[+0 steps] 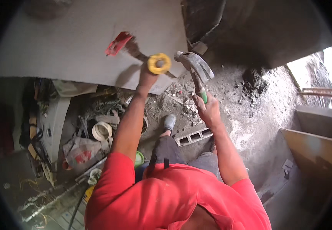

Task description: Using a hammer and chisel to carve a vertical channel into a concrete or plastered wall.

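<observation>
My left hand (148,78) is closed round a chisel with a round yellow hand guard (159,63). The guard's struck end faces me, and part of the shank shows past it. The chisel is at the grey wall (77,42), beside a dark rough groove; its tip is hard to make out. A red plastic box (118,43) sits at the groove's upper left end. In my right hand (209,109) I grip a claw hammer (196,66) by its green handle. Its head is raised to the right of the guard, apart from it.
Rubble covers the floor (250,115). A hollow concrete block (194,137) lies by my feet. To the left are a white bucket (102,131), sacks and scattered debris. A board-sided trough (315,147) stands at the right.
</observation>
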A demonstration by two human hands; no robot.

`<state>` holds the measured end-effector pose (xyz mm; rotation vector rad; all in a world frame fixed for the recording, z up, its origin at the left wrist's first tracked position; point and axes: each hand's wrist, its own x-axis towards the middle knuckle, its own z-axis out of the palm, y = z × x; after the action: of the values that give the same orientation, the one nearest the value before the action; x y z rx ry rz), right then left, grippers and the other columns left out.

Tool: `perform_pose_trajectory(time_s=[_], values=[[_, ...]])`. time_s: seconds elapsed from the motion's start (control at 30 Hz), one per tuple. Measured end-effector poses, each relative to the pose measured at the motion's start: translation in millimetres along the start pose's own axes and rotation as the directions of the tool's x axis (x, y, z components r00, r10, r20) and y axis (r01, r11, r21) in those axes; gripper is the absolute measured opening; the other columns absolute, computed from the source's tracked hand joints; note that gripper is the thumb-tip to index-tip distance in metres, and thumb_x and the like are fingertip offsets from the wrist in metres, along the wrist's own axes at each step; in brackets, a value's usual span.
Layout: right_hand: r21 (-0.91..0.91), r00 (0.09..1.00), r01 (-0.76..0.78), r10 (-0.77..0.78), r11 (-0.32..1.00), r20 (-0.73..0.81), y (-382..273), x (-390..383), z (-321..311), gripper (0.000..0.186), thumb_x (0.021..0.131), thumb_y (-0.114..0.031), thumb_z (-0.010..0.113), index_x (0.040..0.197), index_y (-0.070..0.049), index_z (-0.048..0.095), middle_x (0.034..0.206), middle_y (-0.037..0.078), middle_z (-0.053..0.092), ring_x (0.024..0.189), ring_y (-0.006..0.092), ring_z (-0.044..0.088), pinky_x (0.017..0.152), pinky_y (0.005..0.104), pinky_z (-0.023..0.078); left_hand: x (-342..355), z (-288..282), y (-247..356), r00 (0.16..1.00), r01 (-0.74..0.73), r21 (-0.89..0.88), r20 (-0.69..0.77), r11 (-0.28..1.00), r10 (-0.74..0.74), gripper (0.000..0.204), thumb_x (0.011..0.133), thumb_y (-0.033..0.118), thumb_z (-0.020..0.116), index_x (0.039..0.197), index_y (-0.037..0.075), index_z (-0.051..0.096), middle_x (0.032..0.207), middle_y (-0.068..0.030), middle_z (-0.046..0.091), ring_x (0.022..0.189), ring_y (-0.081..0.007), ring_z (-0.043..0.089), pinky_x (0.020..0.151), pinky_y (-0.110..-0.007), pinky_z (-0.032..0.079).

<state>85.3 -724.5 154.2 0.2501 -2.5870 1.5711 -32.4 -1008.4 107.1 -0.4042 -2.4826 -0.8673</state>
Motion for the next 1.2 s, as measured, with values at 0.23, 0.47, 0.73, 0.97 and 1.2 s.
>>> perform_pose_trajectory(time_s=[0.23,0.47,0.73,0.97,1.2], values=[[0.13,0.965,-0.264,0.262,0.956,0.028,-12,4,-44,0.047,0.093,-0.045,0.063,0.092,0.001,0.062,0.07,0.023,0.062,0.066,0.0388,0.064,0.064,0.0454,0.05,21,-32,-33,0.952,0.303,-0.361,0.075,0.882,-0.297,0.027,0.084,0.008,0.076,0.107,0.003,0.063,0.101,-0.0057,0.069,0.096,-0.0201,0.066,0.087,-0.036,0.052],[0.343,1.0,0.001,0.0,0.939,-0.003,-83,37,-58,0.045,0.089,-0.046,0.069,0.088,-0.002,0.063,0.07,0.02,0.063,0.066,0.0386,0.066,0.063,0.0455,0.052,8,-25,-45,0.978,0.086,0.248,0.164,0.965,-0.129,0.024,0.089,0.015,0.068,0.111,0.006,0.065,0.111,-0.008,0.069,0.11,-0.027,0.064,0.098,-0.039,0.048],[-0.246,0.972,-0.025,0.082,0.969,0.221,-64,97,5,0.042,0.088,-0.043,0.071,0.094,-0.002,0.066,0.081,0.025,0.067,0.079,0.0439,0.066,0.067,0.0461,0.053,11,-21,-45,0.995,0.096,-0.259,-0.014,0.961,-0.103,0.03,0.082,0.0,0.07,0.112,0.002,0.063,0.11,-0.0099,0.07,0.107,-0.0223,0.066,0.094,-0.035,0.05],[0.179,0.957,0.29,-0.28,0.94,-0.081,-132,74,-19,0.053,0.085,-0.054,0.069,0.099,-0.003,0.067,0.077,0.025,0.067,0.075,0.0429,0.067,0.067,0.0499,0.053,17,-27,-55,0.986,-0.158,0.336,0.008,0.929,0.165,0.029,0.088,0.009,0.065,0.117,0.004,0.063,0.115,-0.0129,0.069,0.11,-0.028,0.065,0.097,-0.038,0.05],[-0.26,0.972,-0.021,0.08,0.965,0.22,-93,93,-13,0.061,0.086,-0.062,0.063,0.097,-0.002,0.07,0.082,0.025,0.07,0.083,0.0406,0.069,0.074,0.0496,0.055,16,-24,-47,0.999,0.026,-0.298,-0.017,0.954,-0.033,0.037,0.089,0.01,0.069,0.124,0.004,0.059,0.123,-0.0119,0.066,0.111,-0.0256,0.065,0.098,-0.036,0.05]])
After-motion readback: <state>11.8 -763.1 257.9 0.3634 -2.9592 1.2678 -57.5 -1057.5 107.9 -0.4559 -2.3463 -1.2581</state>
